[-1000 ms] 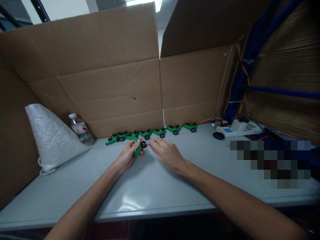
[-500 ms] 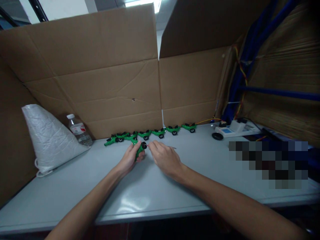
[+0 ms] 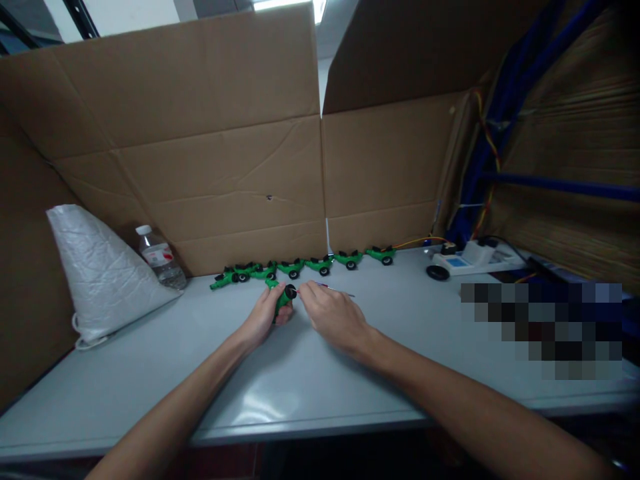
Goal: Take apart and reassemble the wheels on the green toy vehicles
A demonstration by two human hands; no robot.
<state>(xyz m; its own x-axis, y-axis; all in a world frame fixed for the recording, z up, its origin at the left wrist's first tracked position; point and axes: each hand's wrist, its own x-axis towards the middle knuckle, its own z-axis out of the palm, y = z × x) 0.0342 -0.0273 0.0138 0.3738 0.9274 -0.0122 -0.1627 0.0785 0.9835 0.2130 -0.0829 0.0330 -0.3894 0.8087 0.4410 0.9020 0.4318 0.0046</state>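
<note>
My left hand (image 3: 261, 315) is closed around a green toy vehicle (image 3: 281, 302) and turns its black wheel (image 3: 290, 291) to the right. Facing it, my right hand (image 3: 336, 317) is closed in a pinch on a thin screwdriver (image 3: 298, 291), red and metallic, whose tip meets the wheel's middle. My fingers hide most of the tool. Behind my right hand a slim metal rod (image 3: 345, 293) sticks out; whether it belongs to the same tool I cannot tell. Several similar green toy vehicles (image 3: 320, 265) stand in a row behind my hands.
Cardboard panels (image 3: 225, 167) wall off the back of the grey table (image 3: 225, 407). To the left are a white padded bag (image 3: 105, 280) and a water bottle (image 3: 160, 259). A power strip (image 3: 480, 257), a black round object (image 3: 437, 273) and a blue metal frame (image 3: 470, 180) are at the right.
The view has shifted slightly. Both hands keep their grip, with the tool still at the wheel; a bit more of the red-and-metal piece shows behind my right hand.
</note>
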